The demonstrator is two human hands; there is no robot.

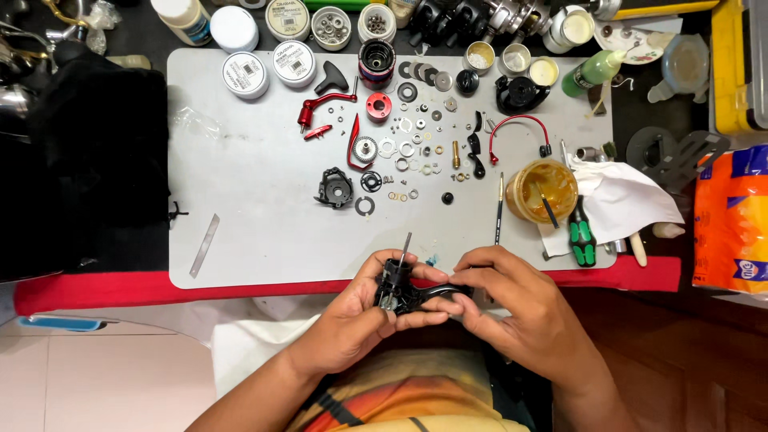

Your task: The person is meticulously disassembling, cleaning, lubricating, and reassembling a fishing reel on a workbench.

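Both hands hold a black fishing reel body (398, 286) at the near edge of the grey work mat (256, 200). My left hand (352, 320) cups the body from the left and below, thumb on top. My right hand (512, 308) pinches the body's black foot on its right side. A thin shaft sticks up from the body toward the mat. Laid out on the mat are several small washers, gears and screws (408, 148), a red handle (324, 104), a black side cover (334, 190) and a red bail wire (518, 128).
An amber jar with a brush in it (542, 190), a green-handled screwdriver (582, 236) and white tissue (620, 200) lie at the mat's right. Round tubs and small cups (268, 68) line the far edge. A black cloth (96, 160) lies left, an orange packet (732, 220) right.
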